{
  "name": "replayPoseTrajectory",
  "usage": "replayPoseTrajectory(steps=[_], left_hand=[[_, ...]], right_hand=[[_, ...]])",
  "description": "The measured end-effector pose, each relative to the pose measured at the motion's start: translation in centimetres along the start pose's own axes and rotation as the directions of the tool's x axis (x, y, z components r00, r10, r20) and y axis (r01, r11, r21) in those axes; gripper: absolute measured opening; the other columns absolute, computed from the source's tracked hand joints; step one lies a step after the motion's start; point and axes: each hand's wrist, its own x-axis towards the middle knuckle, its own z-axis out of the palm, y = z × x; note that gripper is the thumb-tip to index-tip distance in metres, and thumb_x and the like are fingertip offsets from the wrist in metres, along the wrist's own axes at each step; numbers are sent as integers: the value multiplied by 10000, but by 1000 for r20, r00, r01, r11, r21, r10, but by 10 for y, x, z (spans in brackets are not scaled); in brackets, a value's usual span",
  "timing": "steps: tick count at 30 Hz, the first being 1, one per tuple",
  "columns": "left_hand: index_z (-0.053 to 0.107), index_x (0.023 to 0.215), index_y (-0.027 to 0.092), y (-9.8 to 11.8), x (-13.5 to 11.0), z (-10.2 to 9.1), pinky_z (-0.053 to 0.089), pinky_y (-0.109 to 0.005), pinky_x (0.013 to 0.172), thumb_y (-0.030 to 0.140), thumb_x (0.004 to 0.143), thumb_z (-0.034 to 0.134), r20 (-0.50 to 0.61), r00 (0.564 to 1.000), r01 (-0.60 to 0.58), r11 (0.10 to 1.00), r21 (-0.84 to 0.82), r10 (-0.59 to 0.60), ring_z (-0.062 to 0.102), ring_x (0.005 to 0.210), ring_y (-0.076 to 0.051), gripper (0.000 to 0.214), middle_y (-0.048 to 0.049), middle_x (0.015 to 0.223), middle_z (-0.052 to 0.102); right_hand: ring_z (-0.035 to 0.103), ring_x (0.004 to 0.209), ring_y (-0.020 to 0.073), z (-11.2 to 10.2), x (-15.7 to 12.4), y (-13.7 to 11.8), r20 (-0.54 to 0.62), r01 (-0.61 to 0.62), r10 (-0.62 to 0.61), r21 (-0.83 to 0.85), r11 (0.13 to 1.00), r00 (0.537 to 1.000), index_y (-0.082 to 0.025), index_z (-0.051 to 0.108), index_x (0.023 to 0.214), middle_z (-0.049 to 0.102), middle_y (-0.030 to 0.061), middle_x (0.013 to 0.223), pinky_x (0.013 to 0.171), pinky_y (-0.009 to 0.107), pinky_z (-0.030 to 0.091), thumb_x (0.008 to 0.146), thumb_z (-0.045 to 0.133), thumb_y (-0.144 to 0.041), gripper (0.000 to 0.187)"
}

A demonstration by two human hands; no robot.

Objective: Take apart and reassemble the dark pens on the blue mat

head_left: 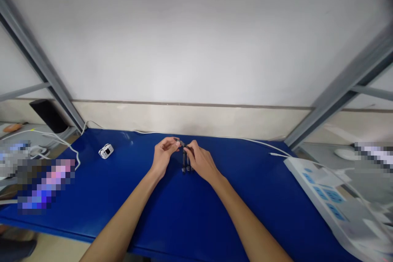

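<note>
- Plain white wall (196, 41) behind, filling the upper half of the view.
- Blue desk (184, 213) below it, spanning nearly the full width; both bare forearms reaching in over its near edge.
- Grey metal frame struts slanting up at either side: left strut (39, 69), right strut (344, 90).
- White panel (325, 196) with blue markings at the right end of the desk, well apart from the hands.
- Black box (48, 115) at far left, behind the left strut.
- White cable (260, 142) along the back edge of the desk, towards the right.
- Right hand (202, 163) at desk centre, grip closed around the dark object (185, 161), fingers curled over its right side.
- Left hand (164, 154) just beside it, grip pinched together on the object's top end, thumb and fingertips meeting there.
- Small white device (106, 151) on the desk, left of the hands and untouched.
- Dark object upright between both hands at the middle of the desk, lower end at or just above the surface; contact impossible to tell, detail too small to make out.
</note>
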Motion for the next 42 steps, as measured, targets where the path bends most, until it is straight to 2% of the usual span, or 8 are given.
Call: replayPoseTrajectory(steps=[5, 8, 11, 19, 23, 30, 37, 42], left_hand=[[689, 902, 189, -3, -1, 1, 575, -363, 856, 432, 804, 839, 5, 1000, 9, 999, -44, -9, 723, 1077, -269, 302, -116, 1137, 778], [650, 886, 182, -4, 1, -2, 577, -363, 830, 441, 802, 842, -37, 999, 38, 997, -62, -40, 746, 1013, -265, 334, -126, 1079, 787], [632, 901, 182, -5, 4, -5, 578, -358, 816, 446, 783, 858, -106, 993, 45, 994, -96, -55, 756, 957, -248, 367, -116, 1044, 786], [607, 991, 199, -4, 10, -14, 568, -353, 846, 434, 828, 825, -185, 982, -9, 977, -212, -32, 760, 983, -233, 360, -115, 1100, 779], [588, 1020, 207, -2, 13, -19, 557, -337, 851, 414, 850, 809, -238, 971, -33, 963, -268, -33, 763, 1004, -230, 347, -108, 1092, 780], [580, 1048, 212, -2, 13, -16, 563, -348, 854, 423, 846, 807, -221, 975, -32, 969, -244, -23, 771, 976, -234, 370, -110, 1086, 782], [523, 1086, 235, 4, 8, -8, 584, -413, 873, 500, 869, 765, -96, 994, 37, 976, -215, -59, 784, 980, -294, 419, -108, 1057, 786], [515, 1138, 241, 4, 6, -7, 589, -438, 891, 526, 882, 739, -89, 996, 12, 985, -174, -28, 785, 982, -298, 444, -116, 1063, 785]], right_hand=[[726, 842, 239, 2, 1, 0, 1, 9, -9, 2, 1000, 1000, -227, 551, 1101, 731, 78, 968, 700, 306, 483, 1110, 350, -358, 239], [723, 808, 235, 3, 1, 3, 2, -26, 26, 26, 999, 1000, -217, 530, 1065, 726, 76, 935, 679, 303, 481, 1100, 387, -351, 199], [730, 808, 228, 1, 0, 4, 21, -44, 43, 38, 998, 999, -211, 515, 1167, 735, 69, 970, 671, 293, 482, 1088, 439, -365, 189], [726, 943, 227, -6, 1, 0, 8, 24, -24, -41, 999, 1000, -263, 580, 1232, 742, 73, 1090, 776, 300, 503, 1108, 363, -324, 257], [729, 873, 221, -6, 2, 1, 13, -6, 6, -63, 998, 1000, -261, 582, 1221, 750, 65, 1051, 722, 288, 489, 1105, 373, -347, 254], [722, 821, 212, -6, 2, 0, 32, -8, 11, -83, 997, 999, -252, 573, 1213, 752, 65, 1035, 682, 284, 466, 1109, 354, -360, 265], [732, 856, 215, -5, 2, 2, 25, -9, 12, -103, 995, 1000, -250, 572, 1202, 756, 66, 1061, 680, 279, 464, 1107, 362, -361, 256], [731, 871, 216, -6, 2, 1, 13, -9, 10, -109, 994, 1000, -253, 575, 1196, 759, 63, 1059, 687, 280, 462, 1105, 373, -349, 241]])
